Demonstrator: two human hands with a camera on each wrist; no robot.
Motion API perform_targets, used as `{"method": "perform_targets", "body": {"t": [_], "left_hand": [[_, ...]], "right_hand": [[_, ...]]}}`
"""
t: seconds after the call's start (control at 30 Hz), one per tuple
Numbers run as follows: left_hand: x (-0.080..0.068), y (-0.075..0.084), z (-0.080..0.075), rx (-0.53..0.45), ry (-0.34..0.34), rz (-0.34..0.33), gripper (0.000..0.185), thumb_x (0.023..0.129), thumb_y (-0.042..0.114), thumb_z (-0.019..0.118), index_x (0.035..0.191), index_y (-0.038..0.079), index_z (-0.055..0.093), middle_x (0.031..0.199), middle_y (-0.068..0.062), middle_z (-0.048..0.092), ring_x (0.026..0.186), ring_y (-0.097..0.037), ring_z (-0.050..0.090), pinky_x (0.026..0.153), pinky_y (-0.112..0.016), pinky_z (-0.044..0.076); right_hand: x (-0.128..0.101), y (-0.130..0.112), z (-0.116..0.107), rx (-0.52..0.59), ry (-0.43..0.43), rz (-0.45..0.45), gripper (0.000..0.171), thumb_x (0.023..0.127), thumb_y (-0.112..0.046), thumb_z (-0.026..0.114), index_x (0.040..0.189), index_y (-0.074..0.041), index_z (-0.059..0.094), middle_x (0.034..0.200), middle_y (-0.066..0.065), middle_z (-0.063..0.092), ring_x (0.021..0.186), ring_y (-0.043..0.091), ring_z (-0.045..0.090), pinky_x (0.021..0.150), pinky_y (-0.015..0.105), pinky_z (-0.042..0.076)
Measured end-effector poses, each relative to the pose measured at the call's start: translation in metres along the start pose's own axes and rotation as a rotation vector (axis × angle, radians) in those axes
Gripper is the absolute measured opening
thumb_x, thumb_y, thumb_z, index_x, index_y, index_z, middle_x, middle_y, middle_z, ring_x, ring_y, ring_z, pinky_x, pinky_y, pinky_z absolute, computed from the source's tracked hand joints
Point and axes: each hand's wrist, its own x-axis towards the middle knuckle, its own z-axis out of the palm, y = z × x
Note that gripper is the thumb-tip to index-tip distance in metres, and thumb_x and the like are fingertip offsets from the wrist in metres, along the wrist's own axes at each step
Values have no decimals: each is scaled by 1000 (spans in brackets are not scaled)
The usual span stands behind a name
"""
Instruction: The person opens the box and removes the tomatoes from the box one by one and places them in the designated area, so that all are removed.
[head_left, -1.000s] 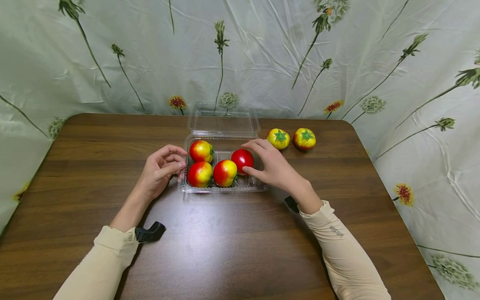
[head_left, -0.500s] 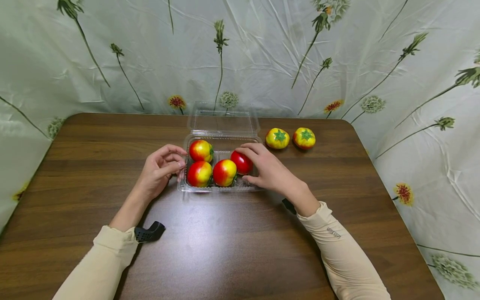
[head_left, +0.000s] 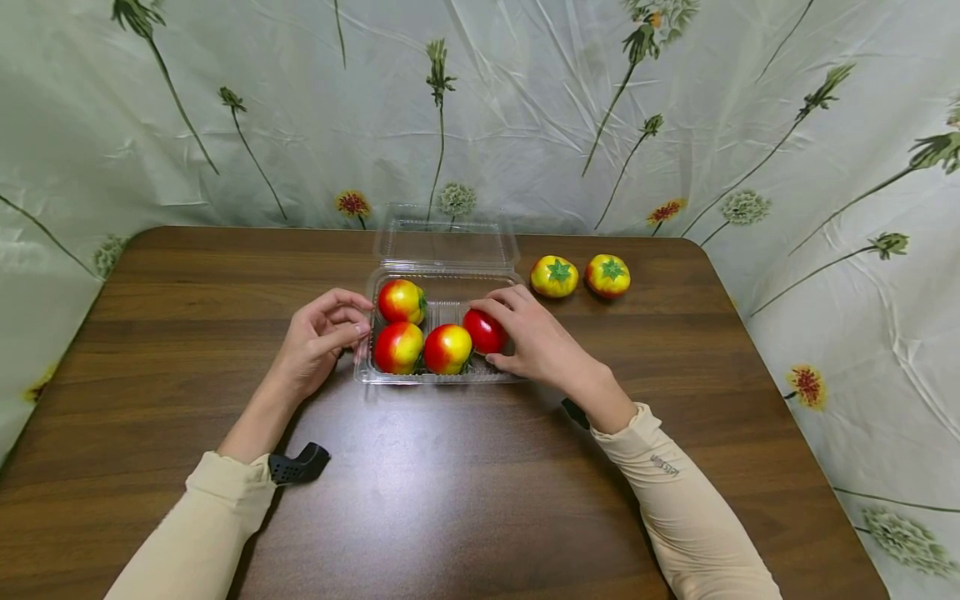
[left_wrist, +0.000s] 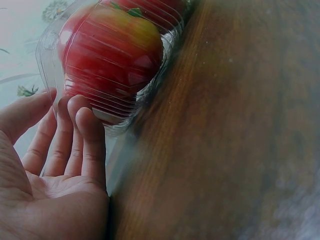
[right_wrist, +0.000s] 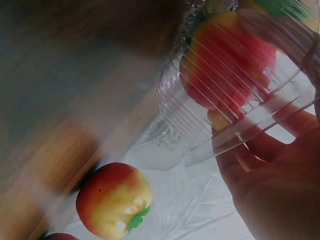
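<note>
A clear plastic clamshell box [head_left: 442, 380] stands on the table with its lid raised at the back. Inside sit red-and-yellow persimmons: one at back left [head_left: 401, 301], one at front left [head_left: 398, 347] and one at front middle [head_left: 447, 349]. My right hand [head_left: 536, 337] reaches over the box's right side and holds a redder persimmon [head_left: 484, 331] between thumb and fingers; the right wrist view shows it through the ribbed wall. My left hand [head_left: 322, 340] rests its loosely bent fingertips against the box's left wall, palm bare in the left wrist view.
Two more persimmons, a yellow one [head_left: 554, 276] and a yellow-red one [head_left: 608, 276], lie on the table right of the box, green calyxes up. The brown wooden table [head_left: 420, 500] ends at a flower-printed cloth [head_left: 300, 108] behind the box.
My right hand has moved a little left and its fingers have come onto the red persimmon, which has shifted slightly toward the front. My left hand stays in place at the box.
</note>
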Motion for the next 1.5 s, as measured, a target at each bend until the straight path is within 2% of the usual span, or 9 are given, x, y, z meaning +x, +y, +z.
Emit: {"method": "perform_targets", "body": {"t": [0.3,0.77,0.93,1.1,1.5], "left_hand": [[0,-1,0,-5,-11,4,24,92,-16,52,116,-12,52,84,-11,66,54,-23,58,48,-27,52],[0,-1,-1,-12,-5,7,24,91,-17,51,115,-13,51,83,-12,66,54,-24,57,47,-27,51],[0,-1,-1,-14,-11,7,24,91,-16,51,116,-13,51,83,-12,66,54,-24,57,47,-28,51],[0,-1,0,-7,-10,-1,24,92,-16,51,116,-12,51,84,-12,66,54,-24,57,48,-28,51],[0,0,0,-6,1,-11,23,92,-16,52,115,-11,52,84,-10,67,55,-22,57,48,-27,52]], "right_hand": [[0,0,-4,-10,46,-21,67,74,-25,86,132,-12,56,127,7,56,117,23,47,100,37,49],[1,1,-11,22,74,6,65,73,-27,86,130,-14,56,127,5,56,118,22,48,100,38,48],[0,1,-12,50,90,42,64,74,-27,84,130,-15,56,129,3,54,121,21,47,100,38,49],[0,3,-12,75,134,80,66,73,-26,84,131,-14,55,130,3,55,120,20,48,99,38,51],[1,6,-13,108,223,84,69,73,-25,84,132,-9,53,126,5,60,112,22,48,94,36,49]]}}
